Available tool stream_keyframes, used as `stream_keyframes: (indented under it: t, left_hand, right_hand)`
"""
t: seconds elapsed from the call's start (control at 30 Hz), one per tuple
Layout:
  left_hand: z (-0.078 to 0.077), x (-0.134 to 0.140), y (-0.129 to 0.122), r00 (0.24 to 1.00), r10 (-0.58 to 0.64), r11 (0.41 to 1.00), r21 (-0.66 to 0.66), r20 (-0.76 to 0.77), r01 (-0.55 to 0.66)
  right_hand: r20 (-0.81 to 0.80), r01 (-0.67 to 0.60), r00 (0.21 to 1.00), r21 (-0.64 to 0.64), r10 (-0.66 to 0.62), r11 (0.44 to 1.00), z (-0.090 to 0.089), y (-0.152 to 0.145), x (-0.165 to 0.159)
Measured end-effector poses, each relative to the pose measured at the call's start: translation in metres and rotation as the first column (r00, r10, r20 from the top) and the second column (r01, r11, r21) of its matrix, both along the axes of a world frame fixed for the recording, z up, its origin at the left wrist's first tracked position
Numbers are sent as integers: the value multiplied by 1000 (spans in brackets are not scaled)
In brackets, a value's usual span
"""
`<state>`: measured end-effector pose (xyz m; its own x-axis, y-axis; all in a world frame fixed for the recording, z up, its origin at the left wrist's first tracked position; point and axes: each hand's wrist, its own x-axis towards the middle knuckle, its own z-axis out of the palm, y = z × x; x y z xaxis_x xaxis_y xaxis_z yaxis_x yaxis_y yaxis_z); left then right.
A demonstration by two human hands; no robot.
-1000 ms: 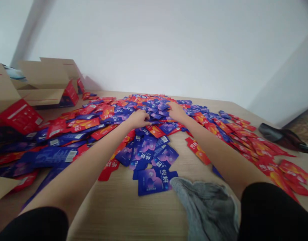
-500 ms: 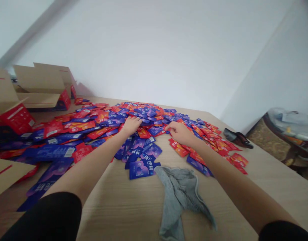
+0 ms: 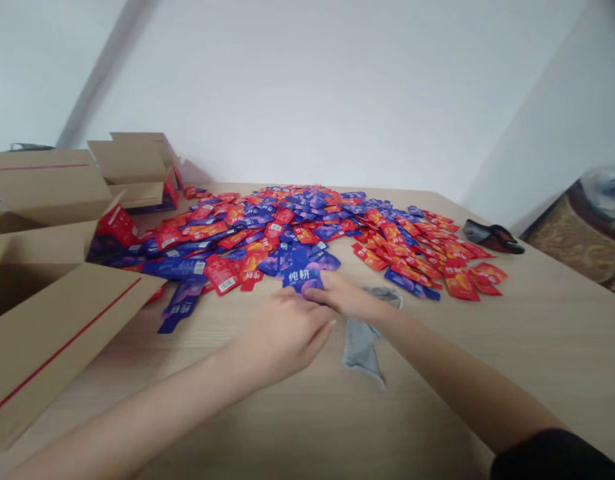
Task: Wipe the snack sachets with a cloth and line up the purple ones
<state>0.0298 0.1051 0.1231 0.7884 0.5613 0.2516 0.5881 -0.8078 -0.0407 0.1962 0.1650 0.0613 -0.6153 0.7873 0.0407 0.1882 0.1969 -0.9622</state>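
Observation:
Close together above the near edge of the pile are my two hands, around a blue sachet with white characters and a purple print. My right hand pinches its right side, thumb lying across the front. At its lower edge my left hand is closed, slightly blurred, with its fingertips partly hidden. More blue sachets show just behind the held one; how many are gripped together I cannot tell. A wide heap of red and blue sachets spreads behind. Under my right wrist lies a grey cloth, partly covered.
Open cardboard boxes stand at the left, one flap reaching toward my left forearm. At the table's right side lies a dark object. A white wall rises behind the wooden table.
Both hands have left the middle of the heap, moved nearer to me and come together at the blue sachets. The view has shifted left, bringing more of the boxes in.

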Motion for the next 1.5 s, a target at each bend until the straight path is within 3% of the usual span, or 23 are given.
stream_keyframes:
  t: [0.1,0.17,0.27,0.3,0.4,0.47,0.53,0.6,0.67,0.77,0.8,0.9,0.97,1.07,1.23,1.4,1.5]
  left_hand:
    - [-15,-24,-10,995,64,990,-133,72,-54]
    - [-39,-38,-14,999,26,969,-245,35,-17]
    - [-86,-52,-28,998,-42,944,-328,-48,24]
    - [-101,-55,-33,997,-41,949,-316,-66,18]
    - [-132,-60,-47,997,2,967,-255,-80,-22]
    - [-142,-60,-51,996,37,972,-228,-76,-53]
    - [-146,-59,-53,995,65,974,-212,-71,-79]
    - [-147,-58,-55,994,82,973,-208,-77,-96]
    - [-149,-58,-57,991,97,971,-208,-94,-115]
    - [-148,-56,-62,985,131,965,-212,-112,-152]
    - [-148,-55,-64,983,147,962,-215,-112,-168]
    - [-144,-52,-67,974,189,946,-242,-127,-216]
    - [-142,-51,-68,968,199,933,-272,-152,-234]
    - [-141,-51,-67,966,199,925,-295,-164,-241]
    - [-142,-53,-66,976,171,936,-288,-136,-204]
    - [-140,-50,-64,969,187,929,-293,-161,-228]
    - [-138,-50,-62,972,164,933,-293,-169,-209]
  right_hand:
    - [212,-193,960,16,185,981,-22,-21,-5]
    - [416,-166,900,46,132,985,-33,-36,-7]
    - [606,-94,789,282,-101,955,-35,-54,0]
    - [610,-62,761,408,-222,911,-32,-58,6]
    - [517,80,601,720,-610,689,-30,-61,37]
    - [523,133,467,756,-713,641,-43,-55,60]
    - [582,161,416,709,-699,686,-62,-47,82]
    - [581,211,460,663,-671,718,-78,-42,96]
    - [468,313,537,662,-702,681,-81,-45,96]
    - [272,417,622,679,-734,605,-63,-64,63]
    - [263,386,652,692,-711,610,-56,-73,45]
    - [467,70,701,707,-539,704,-50,-98,-13]
    - [556,-92,667,722,-496,686,-58,-106,-38]
    - [608,-158,604,725,-514,671,-74,-109,-40]
    - [684,-90,459,670,-566,737,-74,-109,4]
    - [758,115,266,588,-595,801,-67,-107,47]
    - [762,213,200,580,-616,786,-53,-103,65]
